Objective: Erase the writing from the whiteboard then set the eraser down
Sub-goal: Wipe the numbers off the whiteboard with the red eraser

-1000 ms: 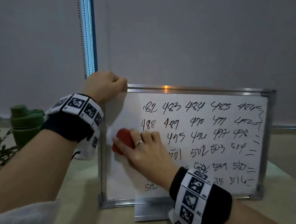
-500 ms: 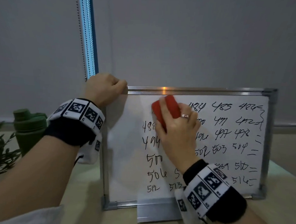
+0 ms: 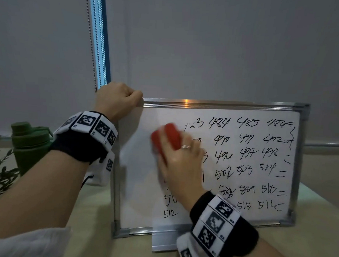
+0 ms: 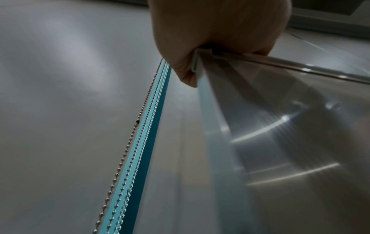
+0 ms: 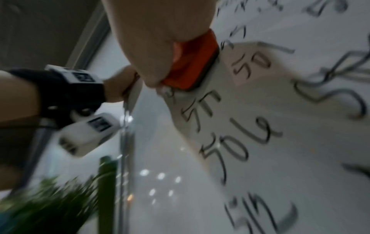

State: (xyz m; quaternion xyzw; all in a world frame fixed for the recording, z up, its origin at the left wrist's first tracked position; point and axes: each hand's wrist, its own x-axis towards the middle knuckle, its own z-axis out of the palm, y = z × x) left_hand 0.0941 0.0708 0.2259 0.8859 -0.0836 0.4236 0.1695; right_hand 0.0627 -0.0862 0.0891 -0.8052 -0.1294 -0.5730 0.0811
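A small metal-framed whiteboard (image 3: 219, 105) stands upright on the table, with rows of black handwritten numbers over its middle and right. Its left strip is wiped white. My right hand (image 3: 179, 167) grips a red eraser (image 3: 167, 138) and presses it flat on the board's upper left; both look blurred. The right wrist view has the eraser (image 5: 192, 63) pressed on the board beside the numbers. My left hand (image 3: 119, 102) is curled round the board's top left corner. In the left wrist view, my left hand (image 4: 216, 34) clasps the frame's corner (image 4: 200, 63).
A green bottle (image 3: 29, 142) and a leafy plant (image 3: 0, 172) stand to the left of the board. A bead chain (image 3: 92, 48) hangs along a blue strip behind. The beige table (image 3: 96, 231) runs in front of and to the right of the board.
My right hand swept the eraser from the board's left middle up to the top, then back left and slightly down. The leftmost numbers in the upper rows are gone. The left hand stayed put.
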